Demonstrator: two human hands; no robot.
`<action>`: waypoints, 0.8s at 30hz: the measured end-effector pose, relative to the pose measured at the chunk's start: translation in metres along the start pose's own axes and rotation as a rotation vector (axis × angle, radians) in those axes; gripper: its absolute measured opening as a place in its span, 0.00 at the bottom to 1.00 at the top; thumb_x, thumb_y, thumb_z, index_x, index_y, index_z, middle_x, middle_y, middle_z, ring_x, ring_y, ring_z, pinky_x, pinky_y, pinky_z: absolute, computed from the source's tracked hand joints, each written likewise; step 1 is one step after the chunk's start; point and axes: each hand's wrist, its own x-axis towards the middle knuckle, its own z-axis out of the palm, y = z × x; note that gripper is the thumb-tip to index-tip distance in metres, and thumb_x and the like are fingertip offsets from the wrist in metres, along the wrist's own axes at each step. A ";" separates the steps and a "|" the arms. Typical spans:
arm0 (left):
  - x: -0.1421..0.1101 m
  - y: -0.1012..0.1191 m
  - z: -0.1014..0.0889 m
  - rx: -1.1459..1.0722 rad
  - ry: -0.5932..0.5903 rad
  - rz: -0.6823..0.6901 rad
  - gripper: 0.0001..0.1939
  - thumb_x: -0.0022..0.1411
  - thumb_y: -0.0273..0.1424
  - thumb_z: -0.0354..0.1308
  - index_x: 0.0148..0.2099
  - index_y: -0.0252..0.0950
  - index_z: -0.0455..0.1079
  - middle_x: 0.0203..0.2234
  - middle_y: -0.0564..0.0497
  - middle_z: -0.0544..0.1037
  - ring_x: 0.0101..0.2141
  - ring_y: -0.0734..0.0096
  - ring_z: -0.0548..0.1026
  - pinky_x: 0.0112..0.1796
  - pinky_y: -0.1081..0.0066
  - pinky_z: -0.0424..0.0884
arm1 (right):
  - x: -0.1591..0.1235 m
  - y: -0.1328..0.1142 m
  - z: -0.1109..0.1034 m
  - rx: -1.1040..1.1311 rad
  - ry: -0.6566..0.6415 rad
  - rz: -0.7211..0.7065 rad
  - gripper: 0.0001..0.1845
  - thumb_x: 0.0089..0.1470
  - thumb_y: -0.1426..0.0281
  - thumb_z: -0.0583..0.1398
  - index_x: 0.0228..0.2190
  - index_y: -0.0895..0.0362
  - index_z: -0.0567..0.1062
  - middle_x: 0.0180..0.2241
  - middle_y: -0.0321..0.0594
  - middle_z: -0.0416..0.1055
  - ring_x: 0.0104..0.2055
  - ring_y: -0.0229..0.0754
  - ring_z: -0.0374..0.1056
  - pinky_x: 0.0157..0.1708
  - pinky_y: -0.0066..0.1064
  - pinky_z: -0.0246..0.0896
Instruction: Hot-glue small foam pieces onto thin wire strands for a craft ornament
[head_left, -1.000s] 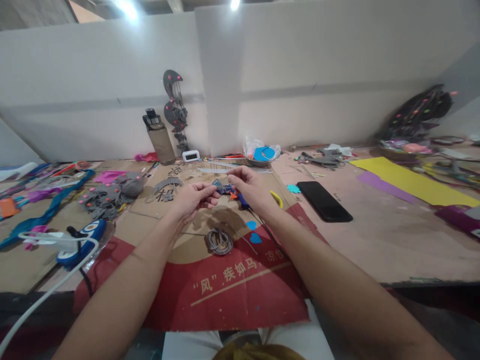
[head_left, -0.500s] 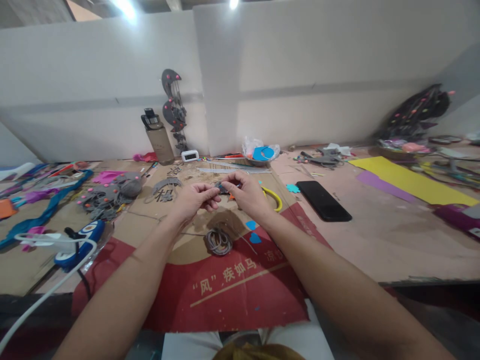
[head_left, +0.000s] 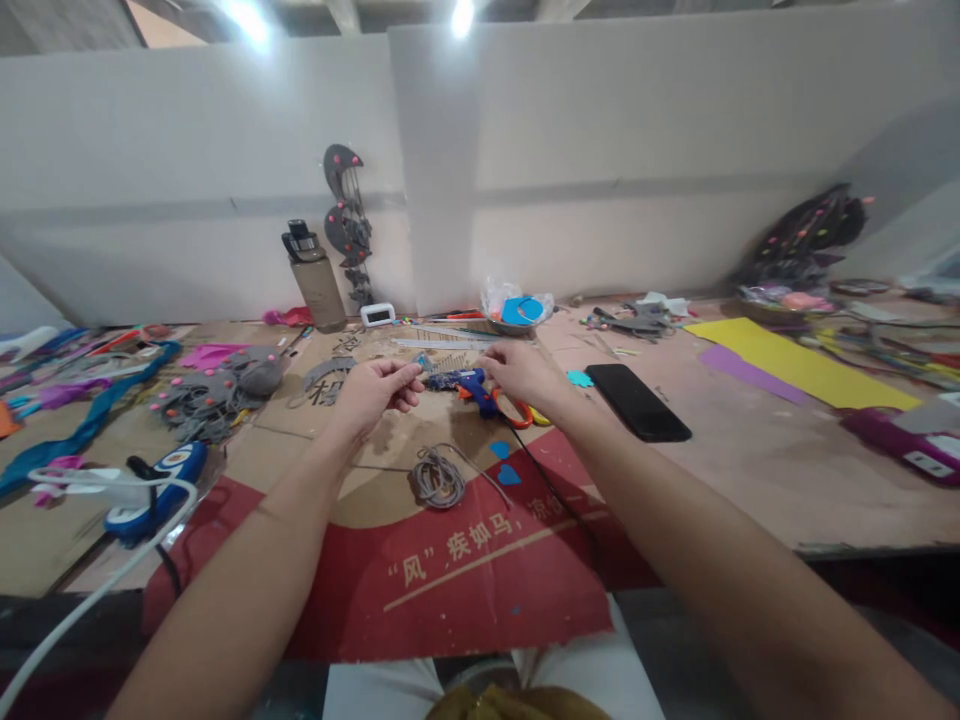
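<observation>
My left hand (head_left: 384, 392) is closed, with thumb and forefinger pinching a small blue piece (head_left: 421, 361) above the cardboard. My right hand (head_left: 521, 370) has its fingers curled at the rear end of a blue hot glue gun (head_left: 470, 380) with an orange trigger; its fingertips are partly hidden. The gun's nozzle side points left, toward my left hand, and its black cord (head_left: 551, 480) runs down under my right forearm. Behind the gun's handle are orange and yellow scissor-like loops (head_left: 517, 408). A coil of grey cord (head_left: 438, 478) and blue cut-out shapes (head_left: 508, 475) lie nearer me.
A black phone (head_left: 637, 402) lies to the right, with yellow sheet (head_left: 802, 362) beyond. Grey felt pieces (head_left: 217, 392) and a blue power strip (head_left: 157, 492) are at left. A bottle (head_left: 318, 285) and a bowl (head_left: 517, 312) stand near the wall.
My hands, close together before, are now apart. The right one has moved right to the rear of the glue gun, uncovering the gun. The left one stays near its place, still pinching.
</observation>
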 end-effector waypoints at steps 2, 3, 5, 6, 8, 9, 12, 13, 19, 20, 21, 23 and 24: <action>0.000 0.002 -0.002 -0.001 0.013 0.012 0.16 0.48 0.40 0.65 0.28 0.30 0.71 0.21 0.50 0.75 0.18 0.81 0.69 0.18 0.80 0.64 | -0.006 0.006 -0.006 -0.220 -0.033 -0.021 0.14 0.55 0.68 0.51 0.25 0.59 0.73 0.24 0.42 0.72 0.26 0.38 0.64 0.25 0.28 0.50; 0.000 0.002 -0.003 0.001 0.020 0.017 0.16 0.49 0.40 0.65 0.27 0.30 0.71 0.21 0.50 0.75 0.18 0.81 0.69 0.18 0.80 0.63 | -0.010 0.009 -0.008 -0.311 -0.043 -0.019 0.14 0.55 0.68 0.51 0.26 0.59 0.73 0.25 0.44 0.72 0.28 0.39 0.65 0.26 0.28 0.50; 0.000 0.003 -0.004 0.009 0.033 0.026 0.16 0.50 0.40 0.64 0.27 0.30 0.71 0.20 0.51 0.75 0.18 0.81 0.69 0.18 0.80 0.63 | -0.020 0.015 -0.008 -0.416 -0.081 0.040 0.12 0.54 0.66 0.54 0.29 0.60 0.74 0.28 0.48 0.73 0.32 0.43 0.68 0.28 0.29 0.53; -0.001 0.003 -0.004 0.014 0.033 0.030 0.15 0.50 0.40 0.64 0.27 0.30 0.71 0.20 0.51 0.74 0.17 0.81 0.69 0.18 0.80 0.63 | -0.025 0.018 -0.007 -0.445 -0.081 0.072 0.12 0.53 0.64 0.56 0.32 0.60 0.74 0.30 0.51 0.73 0.34 0.46 0.69 0.29 0.30 0.54; 0.000 0.002 -0.005 0.027 0.025 0.037 0.15 0.50 0.40 0.63 0.28 0.30 0.71 0.20 0.50 0.74 0.17 0.81 0.69 0.18 0.79 0.63 | -0.034 0.020 -0.002 -0.478 -0.097 0.120 0.16 0.52 0.61 0.58 0.36 0.60 0.73 0.32 0.54 0.73 0.36 0.50 0.70 0.30 0.32 0.56; 0.001 0.001 -0.005 0.031 0.017 0.041 0.15 0.51 0.40 0.63 0.28 0.31 0.72 0.20 0.50 0.75 0.18 0.81 0.69 0.18 0.79 0.63 | -0.036 0.021 0.001 -0.496 -0.109 0.148 0.17 0.51 0.61 0.59 0.38 0.61 0.73 0.33 0.55 0.73 0.36 0.51 0.70 0.30 0.33 0.57; 0.003 -0.002 -0.007 0.041 0.009 0.042 0.15 0.51 0.40 0.63 0.28 0.31 0.71 0.20 0.50 0.75 0.17 0.80 0.69 0.18 0.79 0.64 | -0.034 0.025 0.006 -0.497 -0.178 0.193 0.16 0.52 0.63 0.57 0.39 0.61 0.72 0.35 0.56 0.74 0.35 0.51 0.71 0.29 0.34 0.58; 0.004 -0.003 -0.008 0.044 0.010 0.039 0.15 0.51 0.40 0.63 0.27 0.32 0.71 0.20 0.50 0.75 0.17 0.80 0.69 0.18 0.79 0.64 | -0.030 0.028 0.006 -0.479 -0.197 0.188 0.16 0.53 0.64 0.56 0.39 0.62 0.71 0.35 0.56 0.74 0.35 0.51 0.71 0.29 0.34 0.58; 0.005 -0.004 -0.012 0.051 0.021 0.044 0.15 0.52 0.40 0.62 0.27 0.32 0.71 0.17 0.51 0.73 0.17 0.80 0.69 0.18 0.79 0.63 | -0.015 0.054 -0.002 -0.383 -0.203 0.212 0.21 0.47 0.63 0.59 0.42 0.63 0.70 0.33 0.53 0.74 0.30 0.49 0.71 0.24 0.31 0.59; 0.005 -0.004 -0.012 0.050 0.019 0.045 0.15 0.52 0.41 0.62 0.27 0.32 0.71 0.17 0.51 0.73 0.16 0.80 0.68 0.18 0.79 0.63 | -0.016 0.055 -0.004 -0.351 -0.172 0.217 0.23 0.49 0.63 0.58 0.44 0.63 0.68 0.33 0.52 0.74 0.29 0.47 0.71 0.24 0.31 0.59; 0.005 -0.004 -0.012 0.051 0.014 0.045 0.15 0.52 0.41 0.62 0.26 0.32 0.71 0.17 0.52 0.73 0.16 0.80 0.68 0.18 0.79 0.63 | -0.019 0.055 -0.006 -0.295 -0.123 0.207 0.24 0.50 0.63 0.57 0.47 0.63 0.67 0.34 0.51 0.74 0.30 0.46 0.71 0.25 0.30 0.60; 0.005 -0.004 -0.012 0.053 0.005 0.043 0.15 0.52 0.41 0.62 0.26 0.32 0.71 0.17 0.52 0.72 0.16 0.81 0.68 0.18 0.79 0.62 | -0.026 0.049 -0.009 -0.135 0.007 0.129 0.27 0.53 0.63 0.55 0.52 0.62 0.63 0.36 0.50 0.74 0.32 0.45 0.71 0.28 0.31 0.62; 0.005 -0.003 -0.012 0.054 0.005 0.040 0.15 0.52 0.41 0.62 0.26 0.32 0.71 0.17 0.52 0.73 0.16 0.81 0.68 0.18 0.79 0.62 | -0.029 0.045 -0.010 -0.054 0.069 0.058 0.28 0.53 0.63 0.54 0.54 0.62 0.61 0.37 0.49 0.74 0.34 0.45 0.71 0.31 0.32 0.63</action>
